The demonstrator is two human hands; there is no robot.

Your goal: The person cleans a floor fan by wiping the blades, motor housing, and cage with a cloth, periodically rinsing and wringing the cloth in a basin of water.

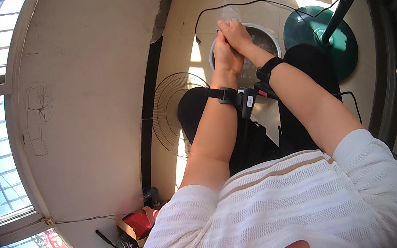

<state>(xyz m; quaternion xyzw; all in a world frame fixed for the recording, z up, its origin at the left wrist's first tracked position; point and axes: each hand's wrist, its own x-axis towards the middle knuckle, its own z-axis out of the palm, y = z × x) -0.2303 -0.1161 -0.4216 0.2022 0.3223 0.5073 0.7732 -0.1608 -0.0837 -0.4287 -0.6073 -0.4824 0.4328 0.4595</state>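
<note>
My left hand [226, 54] and my right hand [238, 35] are together over the near-left part of a round metal basin [275, 39]. Water [261, 42] fills part of the basin. Both hands close around something small that their fingers mostly hide. Just beyond the fingertips, a clear, thin plastic-like piece [229, 13] shows against the floor; whether the hands hold it is hard to make out. Each wrist wears a black strap with a device.
A wire fan guard [170, 116] lies left of my knee. The green round base [295, 34] of a pedestal fan stands at right. A black cable [238, 3] curves over the tiled floor beyond the basin. Red boxes [138, 224] and clutter lie at lower left.
</note>
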